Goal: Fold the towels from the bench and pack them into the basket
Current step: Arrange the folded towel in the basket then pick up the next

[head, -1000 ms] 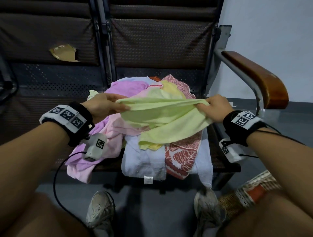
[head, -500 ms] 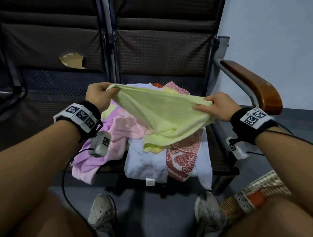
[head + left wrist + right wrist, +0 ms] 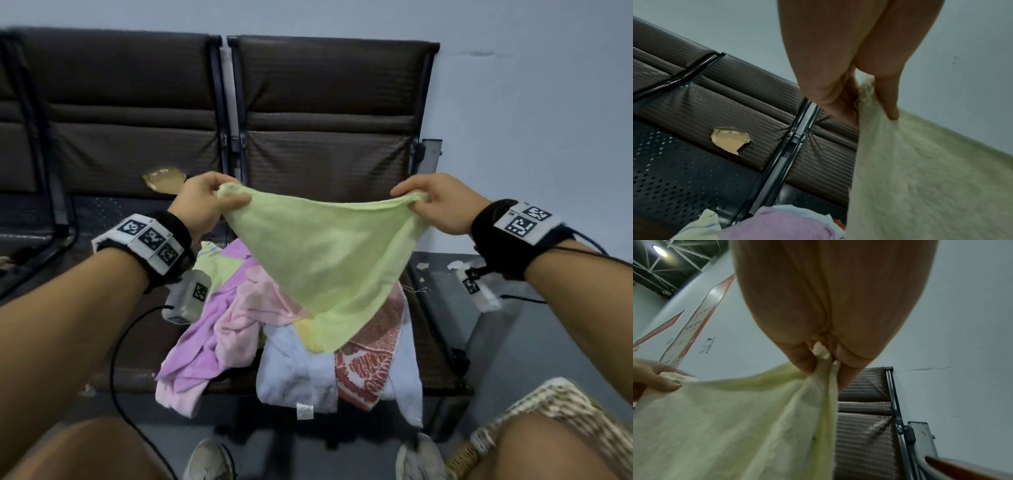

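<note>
The dark desk, a row of padded seats with perforated metal behind, stood against a pale wall, and one backrest had a torn patch showing tan lining. Across the seat lay a loose pile of towels: a lilac towel draped over the front edge on the left, a pink towel bunched just beside it, a pale blue towel hanging over the edge with a small white label at its hem, and a red patterned towel touching it on the right. Above this pile the lime-green towel was held up in the air, its top edge stretched between the two hands and its body hanging to a point that met the heap below. The woven basket sat on the floor at the lower right, partly hidden behind a knee, well apart from the green towel. The left hand pinched one upper corner of the towel, thumb against curled fingers, and the right hand gripped the opposite corner, the cloth gathered between its thumb and fingers in the right wrist view.
</note>
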{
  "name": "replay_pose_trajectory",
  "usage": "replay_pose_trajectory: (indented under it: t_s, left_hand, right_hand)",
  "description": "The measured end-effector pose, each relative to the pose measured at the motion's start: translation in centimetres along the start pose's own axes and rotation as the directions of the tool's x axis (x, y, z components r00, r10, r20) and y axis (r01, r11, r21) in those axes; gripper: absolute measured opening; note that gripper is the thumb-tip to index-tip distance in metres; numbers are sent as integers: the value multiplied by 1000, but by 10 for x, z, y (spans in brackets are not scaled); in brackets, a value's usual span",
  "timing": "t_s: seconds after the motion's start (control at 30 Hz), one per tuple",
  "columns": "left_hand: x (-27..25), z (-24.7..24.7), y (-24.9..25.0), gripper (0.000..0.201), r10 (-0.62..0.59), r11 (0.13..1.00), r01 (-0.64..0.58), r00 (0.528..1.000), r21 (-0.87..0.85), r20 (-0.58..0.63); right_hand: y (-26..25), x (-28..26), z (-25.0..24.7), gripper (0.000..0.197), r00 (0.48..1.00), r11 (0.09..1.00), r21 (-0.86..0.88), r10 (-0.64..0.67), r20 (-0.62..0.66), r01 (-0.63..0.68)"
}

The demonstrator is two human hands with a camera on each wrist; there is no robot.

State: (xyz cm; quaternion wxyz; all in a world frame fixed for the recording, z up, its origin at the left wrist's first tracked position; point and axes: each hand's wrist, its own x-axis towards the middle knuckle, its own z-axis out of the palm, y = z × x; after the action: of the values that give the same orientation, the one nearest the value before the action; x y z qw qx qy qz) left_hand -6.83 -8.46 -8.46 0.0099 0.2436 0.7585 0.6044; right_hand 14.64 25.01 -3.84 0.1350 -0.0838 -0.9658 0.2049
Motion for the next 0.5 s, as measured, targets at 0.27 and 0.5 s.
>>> replay_pose_trajectory:
  t_s: [0.27,0.5]
  left_hand:
    - [3,-5,41,32,-49,997,50,999,-66,13]
    - [13,20,74,27,-163,964,106,960,-244,-226]
  right_hand:
    - [-33,4,-37,42,983,986,28,166,-73,-164]
    - [-53,6,-41,33,922,800,521,382,-60,-297]
